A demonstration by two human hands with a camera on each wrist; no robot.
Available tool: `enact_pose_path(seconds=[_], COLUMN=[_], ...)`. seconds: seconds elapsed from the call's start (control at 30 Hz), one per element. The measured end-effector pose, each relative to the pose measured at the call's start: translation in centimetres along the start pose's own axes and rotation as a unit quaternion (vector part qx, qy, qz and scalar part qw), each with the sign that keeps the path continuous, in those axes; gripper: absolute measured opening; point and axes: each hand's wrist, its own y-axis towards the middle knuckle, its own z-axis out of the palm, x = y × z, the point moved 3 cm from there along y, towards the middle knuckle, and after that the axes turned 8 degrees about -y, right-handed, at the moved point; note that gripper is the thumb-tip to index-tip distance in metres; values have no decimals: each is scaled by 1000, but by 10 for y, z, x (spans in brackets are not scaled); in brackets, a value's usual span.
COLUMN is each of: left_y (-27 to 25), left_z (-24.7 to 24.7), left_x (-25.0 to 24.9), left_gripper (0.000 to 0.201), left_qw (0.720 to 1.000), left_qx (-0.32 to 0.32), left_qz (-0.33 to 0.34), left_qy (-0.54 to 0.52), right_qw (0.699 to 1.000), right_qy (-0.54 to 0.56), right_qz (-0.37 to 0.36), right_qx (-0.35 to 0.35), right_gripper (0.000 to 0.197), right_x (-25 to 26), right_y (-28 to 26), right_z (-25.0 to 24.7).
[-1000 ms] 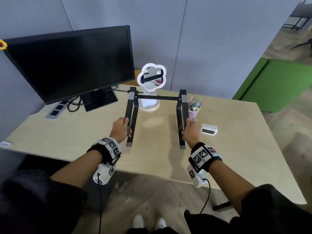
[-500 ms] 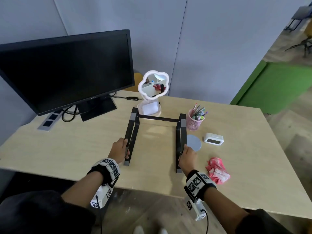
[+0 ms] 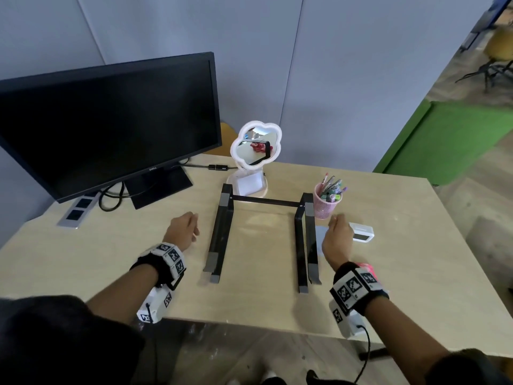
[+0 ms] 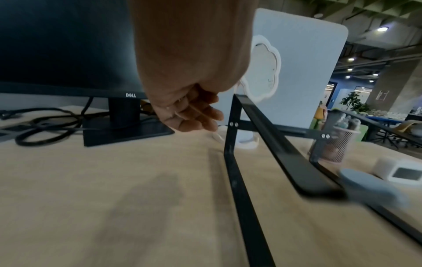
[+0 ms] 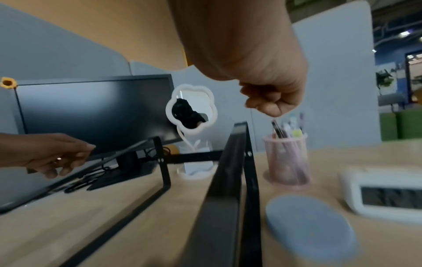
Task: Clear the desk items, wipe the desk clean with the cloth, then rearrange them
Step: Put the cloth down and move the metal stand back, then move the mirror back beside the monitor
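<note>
While both hands hover loosely curled, holding nothing, left hand (image 3: 181, 229) and right hand (image 3: 337, 240) flank the black laptop stand (image 3: 263, 234) mid-frame on the light wood table (image 3: 97, 254); grey partitions (image 3: 347, 79) behind.

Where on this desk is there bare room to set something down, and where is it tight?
Bare desk lies between the monitor base and the laptop stand, around the left hand. Bare too between the stand's two rails, and along the far right edge. Crowded: right of the stand, where pen cup, grey coaster, clock and right hand cluster.
</note>
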Motion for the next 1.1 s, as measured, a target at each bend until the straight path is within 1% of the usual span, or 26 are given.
enact_pose_path(seconds=[0.07,0.1,0.13,0.17,0.2,0.23,0.27,0.3,0.33,0.4,0.47,0.63,0.73,0.8,0.87,0.97,1.03,1.07,1.1], left_y=[17,25,33,41,49,57,67,76,86,104,122,154,174,182,188,193,195,196,197], left_z=[-11,-15,-17,-17,-16,-13,-9,-5,1,13,25,49,59,64,69,73,76,78,79], left_x=[-13,-21,-29,-37,-44,-51,-57,-62,-65,-69,-72,-83,-96,-106,-115,-121,-120,-119,-118], left_gripper=[41,43,44,42,37,29,22,20,24,32,40,54,55,47,37,23,6,10,22], left_qw=[999,998,996,994,993,993,993,994,996,998,999,999,999,999,998,999,999,999,999], left_qx=[-19,-22,-21,-19,-21,-25,-31,-35,-36,-33,-17,27,34,31,28,17,21,23,24], left_qz=[15,23,32,35,39,38,40,40,36,17,1,-28,-11,22,47,49,35,28,24], left_qy=[34,60,83,101,111,113,106,92,73,49,42,30,9,-12,-17,0,28,35,41], right_qw=[997,992,989,992,994,994,992,990,988,982,978,972,974,973,971,970,971,972,972], right_qy=[-20,-30,-27,5,29,45,49,48,50,74,82,71,77,83,90,109,120,123,125], right_qz=[-72,-119,-140,-126,-101,-87,-91,-97,-102,-108,-116,-93,-72,-64,-72,-96,-100,-101,-102], right_qx=[-22,-38,-34,-11,24,50,68,87,105,140,154,202,203,206,209,193,179,173,168], right_gripper=[17,16,20,37,49,52,48,40,37,54,67,96,106,105,100,79,62,56,53], right_x=[25,37,50,63,74,84,94,103,110,124,134,146,151,152,153,153,152,152,152], right_y=[18,28,38,47,56,67,77,86,95,113,133,174,194,201,205,205,205,206,205], right_z=[-4,-4,-4,-2,2,8,15,24,32,48,60,94,112,121,129,133,134,135,135])
